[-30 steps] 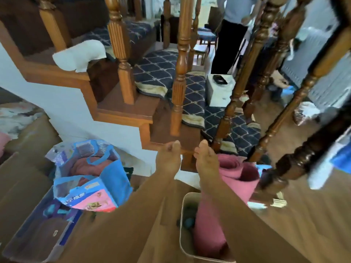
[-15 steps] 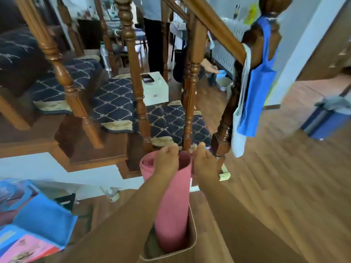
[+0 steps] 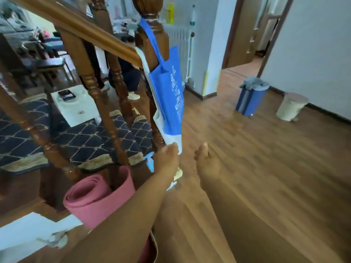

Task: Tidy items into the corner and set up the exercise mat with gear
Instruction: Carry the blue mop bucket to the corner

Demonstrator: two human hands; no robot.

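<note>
A rolled pink exercise mat (image 3: 98, 202) stands upright in a beige bin (image 3: 154, 247) at the foot of the stairs, partly hidden by my left forearm. My left hand (image 3: 167, 158) is stretched forward past the mat, fingers loosely curled, at the lower corner of a white bag (image 3: 161, 126) that hangs behind a blue tote bag (image 3: 169, 92) on the newel post (image 3: 152, 35). My right hand (image 3: 207, 164) hovers beside it over the wooden floor, relaxed and holding nothing. Neither hand touches the mat.
Wooden balusters and a handrail (image 3: 91, 33) fence off carpeted stairs (image 3: 76, 141), where a white box (image 3: 76, 109) carries a dark phone. A blue bucket (image 3: 250, 97) and a cream pedal bin (image 3: 290, 107) stand by the far wall. A person's legs (image 3: 129, 76) show behind the rails.
My view has swung right, from the boxes and bags on the left to the open floor. Both hands have left the mat's top rim and moved right, toward the hanging bags.
</note>
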